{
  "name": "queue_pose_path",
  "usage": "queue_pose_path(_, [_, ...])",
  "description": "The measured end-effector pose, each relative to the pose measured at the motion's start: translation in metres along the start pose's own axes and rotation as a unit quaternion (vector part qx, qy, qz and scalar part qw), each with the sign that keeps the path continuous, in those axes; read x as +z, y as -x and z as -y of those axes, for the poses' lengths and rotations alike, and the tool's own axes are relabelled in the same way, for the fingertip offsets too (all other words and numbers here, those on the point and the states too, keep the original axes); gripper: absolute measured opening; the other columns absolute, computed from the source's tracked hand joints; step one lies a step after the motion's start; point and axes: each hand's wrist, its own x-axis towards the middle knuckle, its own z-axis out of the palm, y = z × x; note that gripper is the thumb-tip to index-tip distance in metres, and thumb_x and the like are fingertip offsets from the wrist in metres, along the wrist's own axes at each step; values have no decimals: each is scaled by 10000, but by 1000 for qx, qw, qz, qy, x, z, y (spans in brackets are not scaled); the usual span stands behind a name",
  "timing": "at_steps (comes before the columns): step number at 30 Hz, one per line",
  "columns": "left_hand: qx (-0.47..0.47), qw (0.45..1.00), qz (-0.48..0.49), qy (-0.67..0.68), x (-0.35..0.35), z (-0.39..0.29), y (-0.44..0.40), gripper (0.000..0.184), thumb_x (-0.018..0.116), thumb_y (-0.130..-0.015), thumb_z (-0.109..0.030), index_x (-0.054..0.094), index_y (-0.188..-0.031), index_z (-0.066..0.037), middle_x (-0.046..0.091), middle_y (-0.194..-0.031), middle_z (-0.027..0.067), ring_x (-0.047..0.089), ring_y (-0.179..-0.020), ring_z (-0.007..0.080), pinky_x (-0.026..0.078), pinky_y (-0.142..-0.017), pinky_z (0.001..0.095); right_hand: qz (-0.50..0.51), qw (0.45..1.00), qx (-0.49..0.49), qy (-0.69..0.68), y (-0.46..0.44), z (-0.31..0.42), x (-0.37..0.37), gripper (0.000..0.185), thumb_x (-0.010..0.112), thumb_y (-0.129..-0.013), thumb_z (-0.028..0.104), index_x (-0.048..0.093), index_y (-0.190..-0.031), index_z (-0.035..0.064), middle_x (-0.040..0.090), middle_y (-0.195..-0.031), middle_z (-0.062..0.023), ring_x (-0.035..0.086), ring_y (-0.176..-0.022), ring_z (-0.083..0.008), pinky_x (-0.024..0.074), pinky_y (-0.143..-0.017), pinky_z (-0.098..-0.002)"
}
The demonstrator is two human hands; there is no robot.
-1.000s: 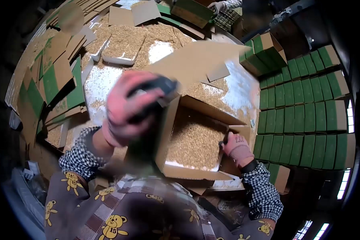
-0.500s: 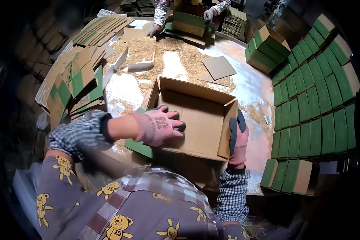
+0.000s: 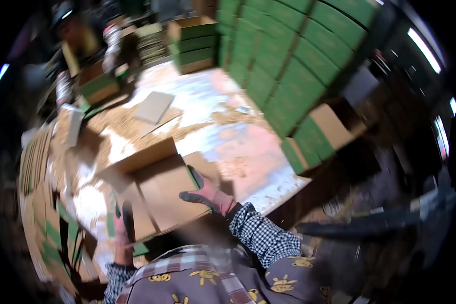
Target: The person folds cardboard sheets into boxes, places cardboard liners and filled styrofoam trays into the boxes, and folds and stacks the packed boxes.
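An open cardboard box [image 3: 162,195], plain brown inside, is tilted in front of my body at the near edge of the table. My right hand [image 3: 207,195], in a pink glove with dark fingertips, grips its right side, thumb and fingers apart around the wall. On the left side, my left hand [image 3: 123,223] in a matching glove holds the wall with its fingers upward. Motion blur softens the left hand and the box's left part. The underside of the box is hidden.
Stacked green boxes [image 3: 273,61] form a wall at right, with a few more boxes [image 3: 319,134] at the table's right edge. Flat cardboard pieces [image 3: 40,223] lie at left. Shavings and a cardboard sheet [image 3: 154,107] cover the table. Another person [image 3: 81,45] handles a green box [image 3: 99,88] opposite.
The view has swung right. My left hand has moved from inside the box to its left side. The box now tilts, and both hands are at its sides.
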Motion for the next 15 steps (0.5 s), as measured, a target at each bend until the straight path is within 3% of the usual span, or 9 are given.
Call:
queue_pose_path(4, [136, 954, 153, -218, 91, 23, -5, 239, 467, -991, -173, 547, -1134, 1, 614, -1050, 97, 599, -963, 215, 505, -840, 353, -73, 995, -65, -31, 57, 43, -113, 939, 842, -677, 203, 336, -1440, -3, 457, -1396, -145, 472, -1245, -219, 378, -1045, -326])
queue_pose_path(7, [394, 706, 336, -483, 157, 33, -38, 204, 421, -977, -109, 547, -1092, 2, 593, -990, 85, 579, -956, 218, 484, -856, 352, -17, 973, -199, -113, 121, 89, -223, 636, 612, -905, 262, 367, -1423, -12, 495, -1357, -147, 518, -1198, -202, 424, -1012, -344])
queue_pose_path(8, [263, 857, 343, -281, 204, 31, -24, 191, 429, -958, -68, 541, -1098, -2, 592, -970, 88, 582, -936, 217, 492, -823, 347, -164, 964, -186, -96, 140, 96, -253, 550, 552, -952, 306, 429, -1385, -10, 522, -1331, -137, 517, -1198, -197, 435, -997, -340])
queue_pose_path(9, [125, 879, 452, -84, 232, 36, -40, 171, 434, -946, -44, 535, -1081, -13, 582, -952, 80, 578, -917, 199, 496, -801, 330, -188, 912, -258, -256, 153, 99, -307, 473, 546, -963, 335, 531, -1298, 1, 594, -1235, -99, 560, -1133, -178, 458, -956, -319])
queue_pose_path(10, [-45, 854, 508, 102, 261, 41, -57, 157, 439, -934, -19, 529, -1063, -24, 572, -934, 72, 574, -898, 180, 500, -778, 313, -383, 858, -313, -137, 164, 110, -353, 391, 537, -970, 303, 594, -1219, 7, 646, -1128, -71, 604, -1052, -170, 471, -922, -313])
queue_pose_path(11, [-44, 852, 513, 94, 276, 42, -58, 157, 439, -934, -19, 529, -1063, -24, 572, -934, 72, 574, -898, 180, 500, -778, 313, -530, 784, -318, -55, 186, 117, -410, 355, 551, -960, 261, 606, -1198, 3, 659, -1092, -66, 633, -975, -169, 479, -899, -309])
queue_pose_path(12, [237, 816, 522, -74, 294, 45, -60, 350, 525, -927, -71, 421, -1258, -31, 456, -1217, 93, 459, -1136, 210, 393, -960, 363, -567, 710, -402, -110, 195, 104, -479, 363, 559, -954, 258, 598, -1211, 5, 649, -1118, -74, 622, -984, -180, 481, -861, -305])
queue_pose_path(14, [292, 821, 463, -164, 326, 54, -72, 577, 564, -950, -152, 308, -1456, -46, 361, -1489, 99, 354, -1368, 228, 297, -1135, 407, -684, 666, -271, -125, 202, 90, -585, 429, 562, -946, 363, 597, -1199, 17, 635, -1117, -91, 591, -965, -196, 473, -804, -320])
queue_pose_path(15, [296, 833, 436, -168, 349, 55, -71, 436, 536, -933, -129, 354, -1320, -42, 392, -1310, 78, 382, -1196, 206, 326, -996, 371, -698, 667, -223, -138, 198, 77, -618, 431, 554, -949, 367, 597, -1198, 18, 635, -1115, -95, 590, -966, -195, 473, -807, -321])
